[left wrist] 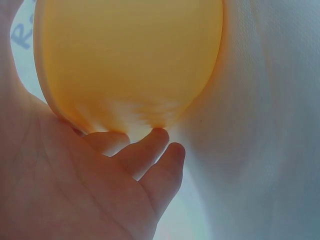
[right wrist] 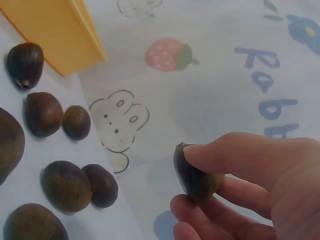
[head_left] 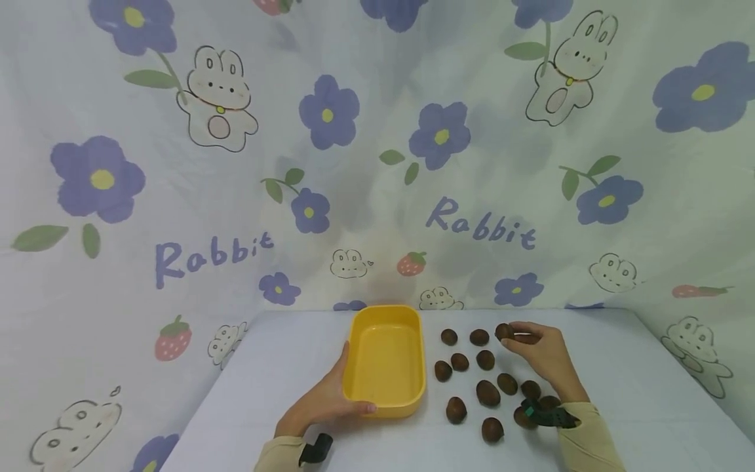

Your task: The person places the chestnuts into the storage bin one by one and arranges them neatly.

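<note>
Between the thumb and fingers of my right hand [head_left: 539, 354] is a brown chestnut [right wrist: 196, 175], held off the table at the back of the scattered nuts. My left hand [head_left: 327, 396] grips a yellow plastic tub [head_left: 385, 414] by its left side and near left corner, thumb at the front rim. The tub stands upright and nothing shows inside it. In the left wrist view, fingertips [left wrist: 160, 134] press against the tub's wall. More chestnuts [head_left: 487, 393] lie loose on the table, right of the tub; my right wrist and its camera partly cover several of them.
The white tabletop [head_left: 236, 393] ends at a hanging cloth [head_left: 366, 216] printed with rabbits, flowers and strawberries. A dark camera [head_left: 548, 415] is strapped to my right wrist and another [head_left: 316, 449] to my left.
</note>
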Available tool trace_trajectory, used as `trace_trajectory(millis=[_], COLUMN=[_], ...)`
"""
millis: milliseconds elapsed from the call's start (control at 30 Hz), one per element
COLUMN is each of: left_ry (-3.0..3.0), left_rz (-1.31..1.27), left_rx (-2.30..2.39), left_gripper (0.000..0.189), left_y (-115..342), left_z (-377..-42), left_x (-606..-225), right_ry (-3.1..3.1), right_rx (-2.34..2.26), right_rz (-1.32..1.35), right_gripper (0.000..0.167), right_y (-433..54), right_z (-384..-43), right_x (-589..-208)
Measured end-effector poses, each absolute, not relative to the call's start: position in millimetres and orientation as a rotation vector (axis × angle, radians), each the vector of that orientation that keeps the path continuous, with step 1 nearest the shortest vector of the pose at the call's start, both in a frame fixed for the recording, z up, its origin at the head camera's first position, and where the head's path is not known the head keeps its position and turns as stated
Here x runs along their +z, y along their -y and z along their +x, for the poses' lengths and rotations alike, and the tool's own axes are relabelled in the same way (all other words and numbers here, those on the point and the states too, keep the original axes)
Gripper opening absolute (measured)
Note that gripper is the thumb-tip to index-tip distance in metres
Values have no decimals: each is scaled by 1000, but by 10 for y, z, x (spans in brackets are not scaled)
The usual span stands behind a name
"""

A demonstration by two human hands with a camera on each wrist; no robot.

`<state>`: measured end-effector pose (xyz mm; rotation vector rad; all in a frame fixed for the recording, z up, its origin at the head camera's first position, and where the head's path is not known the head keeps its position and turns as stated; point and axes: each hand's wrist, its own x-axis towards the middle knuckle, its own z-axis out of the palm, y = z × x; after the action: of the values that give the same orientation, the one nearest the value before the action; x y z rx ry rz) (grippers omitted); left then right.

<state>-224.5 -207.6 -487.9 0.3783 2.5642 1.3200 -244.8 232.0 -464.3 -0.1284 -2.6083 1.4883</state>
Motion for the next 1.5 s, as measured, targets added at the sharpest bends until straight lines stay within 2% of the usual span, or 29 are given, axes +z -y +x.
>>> trace_trajectory(millis=[833, 1500], left_ry=[-2543, -2527], left_rz=[415, 510], left_rx=[1351, 1385], left_gripper=[146, 143], left_y=[2075, 2079], left_z=[-2200, -2225], left_x=[-4897, -4883], right_ry=[2573, 2581], right_rx=[1663, 1732], right_rz=[163, 353], right_gripper=[54, 46], right_y=[-1815, -1235], right_z=[-2282, -2342], right_x=[-4430, -4295])
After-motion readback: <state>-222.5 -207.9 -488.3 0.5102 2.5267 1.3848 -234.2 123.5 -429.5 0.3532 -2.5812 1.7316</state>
